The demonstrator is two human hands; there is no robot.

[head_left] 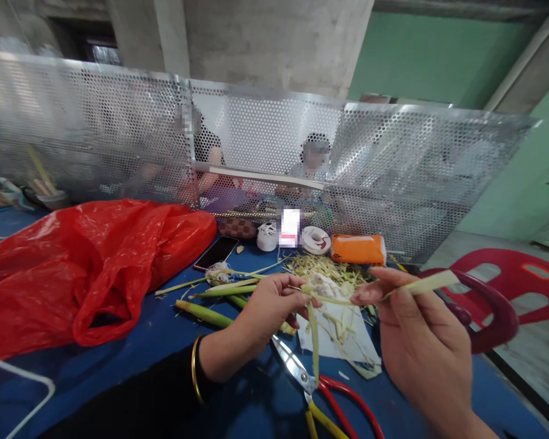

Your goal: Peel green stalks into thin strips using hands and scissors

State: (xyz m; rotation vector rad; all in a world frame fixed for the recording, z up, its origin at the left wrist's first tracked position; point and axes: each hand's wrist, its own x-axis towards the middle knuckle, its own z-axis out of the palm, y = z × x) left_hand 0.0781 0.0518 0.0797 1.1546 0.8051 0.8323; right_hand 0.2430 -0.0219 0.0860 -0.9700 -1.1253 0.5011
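Observation:
My left hand (274,305), with a gold bangle at the wrist, pinches a thin pale-green plant strip (332,299). One loose end of it hangs down below these fingers. At the right, my right hand (421,341) grips the same strip, pulled level between both hands. A broader pale leaf end (434,281) pokes out past the right fingers. Under the hands lie scissors (297,366) with red and yellow handles. Green stalks (205,312) lie to the left of my left hand. White paper (363,341) with plant scraps on it lies behind the strip.
A red plastic bag (110,244) covers the table's left side. A phone (217,253), white thread, a tape roll (315,239), an orange packet (357,248) and shredded fibre (320,266) lie farther back. Behind a perforated metal screen (265,134) sit two people. A red chair (507,286) stands right.

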